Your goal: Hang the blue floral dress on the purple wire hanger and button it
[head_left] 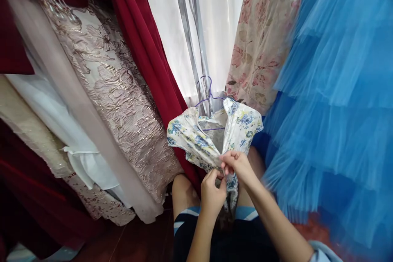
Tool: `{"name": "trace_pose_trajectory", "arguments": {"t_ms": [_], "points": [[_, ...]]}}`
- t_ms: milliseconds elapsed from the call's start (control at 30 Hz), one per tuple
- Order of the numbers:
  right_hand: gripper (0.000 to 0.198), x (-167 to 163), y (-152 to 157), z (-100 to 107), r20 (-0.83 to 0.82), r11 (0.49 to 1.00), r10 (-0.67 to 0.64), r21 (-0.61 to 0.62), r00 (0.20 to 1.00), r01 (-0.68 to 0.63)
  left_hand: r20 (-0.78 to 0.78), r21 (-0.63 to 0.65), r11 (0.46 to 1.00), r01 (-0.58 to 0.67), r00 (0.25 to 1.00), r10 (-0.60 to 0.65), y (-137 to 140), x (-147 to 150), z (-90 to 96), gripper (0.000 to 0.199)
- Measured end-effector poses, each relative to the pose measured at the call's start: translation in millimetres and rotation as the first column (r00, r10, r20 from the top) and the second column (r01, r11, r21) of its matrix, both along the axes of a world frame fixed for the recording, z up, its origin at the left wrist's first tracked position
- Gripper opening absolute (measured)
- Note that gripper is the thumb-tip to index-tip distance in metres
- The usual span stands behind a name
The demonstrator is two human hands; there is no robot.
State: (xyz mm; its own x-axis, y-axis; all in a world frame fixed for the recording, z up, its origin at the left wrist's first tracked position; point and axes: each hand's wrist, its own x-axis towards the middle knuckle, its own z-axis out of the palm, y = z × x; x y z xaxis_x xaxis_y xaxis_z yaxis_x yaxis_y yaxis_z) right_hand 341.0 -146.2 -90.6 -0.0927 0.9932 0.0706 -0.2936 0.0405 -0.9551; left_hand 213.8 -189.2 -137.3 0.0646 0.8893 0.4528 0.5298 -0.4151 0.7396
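A white blouse (196, 137) with blue and yellow flowers hangs on a purple hanger (210, 90) in front of my knees. Its neckline is open in a V, and the hanger's lower bar shows inside. My right hand (236, 166) pinches the front edge where the V ends. Just below and to the left, my left hand (213, 190) is closed on the front edge of the same blouse. Both hands are close together near the middle of the garment. The fingers hide any fastening there. Below them, the lower part of the blouse hangs between my legs.
On the left hang a dark red garment (144, 49), a pinkish embossed floral garment (116, 90) and a white one (89, 163). A blue tiered tulle dress (334, 90) and a beige floral garment (264, 37) hang on the right. Metal poles (192, 28) stand before a white curtain (224, 16).
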Motion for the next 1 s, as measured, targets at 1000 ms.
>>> {"name": "trace_pose_trajectory", "arguments": {"t_ms": [1000], "points": [[0.028,-2,96,93,-0.006,0.924,-0.133,0.362,0.991,0.126,-0.486,0.504,0.841,0.195,0.869,0.09,141,-24,191.0,0.02]]}}
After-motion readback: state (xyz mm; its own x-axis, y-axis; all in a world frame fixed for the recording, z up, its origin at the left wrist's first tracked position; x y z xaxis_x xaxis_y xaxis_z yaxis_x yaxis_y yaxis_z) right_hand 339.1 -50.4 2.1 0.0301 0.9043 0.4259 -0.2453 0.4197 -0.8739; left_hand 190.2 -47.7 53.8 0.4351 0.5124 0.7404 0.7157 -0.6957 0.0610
